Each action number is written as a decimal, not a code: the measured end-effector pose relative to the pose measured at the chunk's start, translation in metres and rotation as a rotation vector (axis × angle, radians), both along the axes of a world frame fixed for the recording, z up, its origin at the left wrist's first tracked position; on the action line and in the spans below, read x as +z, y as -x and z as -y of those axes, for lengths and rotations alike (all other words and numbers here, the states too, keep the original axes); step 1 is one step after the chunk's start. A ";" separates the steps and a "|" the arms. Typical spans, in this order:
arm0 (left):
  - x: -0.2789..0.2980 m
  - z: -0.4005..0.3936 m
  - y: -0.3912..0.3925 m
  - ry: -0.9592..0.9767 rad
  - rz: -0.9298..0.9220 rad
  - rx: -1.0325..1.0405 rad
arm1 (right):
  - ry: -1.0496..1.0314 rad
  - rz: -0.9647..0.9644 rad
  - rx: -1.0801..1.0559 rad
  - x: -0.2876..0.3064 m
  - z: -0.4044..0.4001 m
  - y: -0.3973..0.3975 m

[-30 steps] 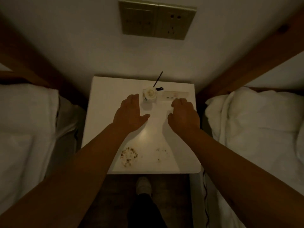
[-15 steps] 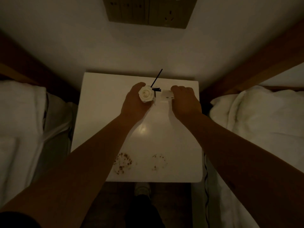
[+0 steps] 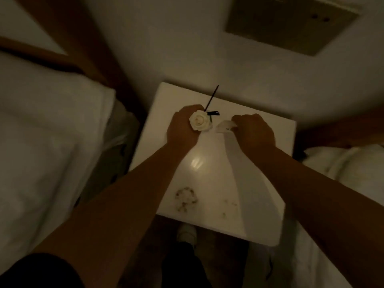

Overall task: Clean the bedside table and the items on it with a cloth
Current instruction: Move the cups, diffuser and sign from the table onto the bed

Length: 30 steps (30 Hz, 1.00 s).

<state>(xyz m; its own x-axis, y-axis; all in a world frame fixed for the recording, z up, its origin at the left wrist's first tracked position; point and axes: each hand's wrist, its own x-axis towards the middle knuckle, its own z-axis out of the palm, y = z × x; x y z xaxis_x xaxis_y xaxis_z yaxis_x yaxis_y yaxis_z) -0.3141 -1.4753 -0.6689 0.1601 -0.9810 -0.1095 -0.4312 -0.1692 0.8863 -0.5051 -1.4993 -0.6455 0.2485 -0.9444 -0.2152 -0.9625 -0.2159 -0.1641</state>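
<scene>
Square white glossy table (image 3: 209, 177) between two white-sheeted beds (image 3: 41, 154), brown crumb stains (image 3: 185, 197) near its front edge. Left hand (image 3: 182, 129) at back, fingers closed around white rose diffuser (image 3: 200, 121). Right hand (image 3: 254, 130) beside, fingers pinching small white object (image 3: 224, 126); kind unclear.

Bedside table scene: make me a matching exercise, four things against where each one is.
Things:
1. white rose diffuser
2. small white object
3. brown stains
4. wall socket panel

Places:
A. near edge of the bedside table
B. on the wall above
C. in the left hand
D. in the right hand

Pairs: 1-C, 2-D, 3-A, 4-B
</scene>
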 end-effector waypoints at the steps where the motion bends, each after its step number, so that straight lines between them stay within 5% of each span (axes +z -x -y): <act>1: 0.002 -0.005 -0.018 0.007 0.024 0.029 | 0.013 0.004 0.033 0.004 0.002 -0.017; 17: 0.048 -0.226 -0.321 0.062 0.044 0.783 | 0.035 0.162 0.759 0.055 -0.094 -0.398; 30: 0.008 -0.410 -0.422 0.026 0.216 1.242 | -0.041 0.198 1.170 0.026 -0.249 -0.573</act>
<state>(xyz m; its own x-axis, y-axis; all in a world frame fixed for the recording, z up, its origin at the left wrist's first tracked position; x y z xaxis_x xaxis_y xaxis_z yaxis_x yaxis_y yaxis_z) 0.1082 -1.0650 -0.6606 0.9862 -0.1579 0.0508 -0.1301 -0.5472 0.8268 0.0684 -1.2503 -0.6198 0.9883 -0.1147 -0.1010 -0.1411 -0.9385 -0.3152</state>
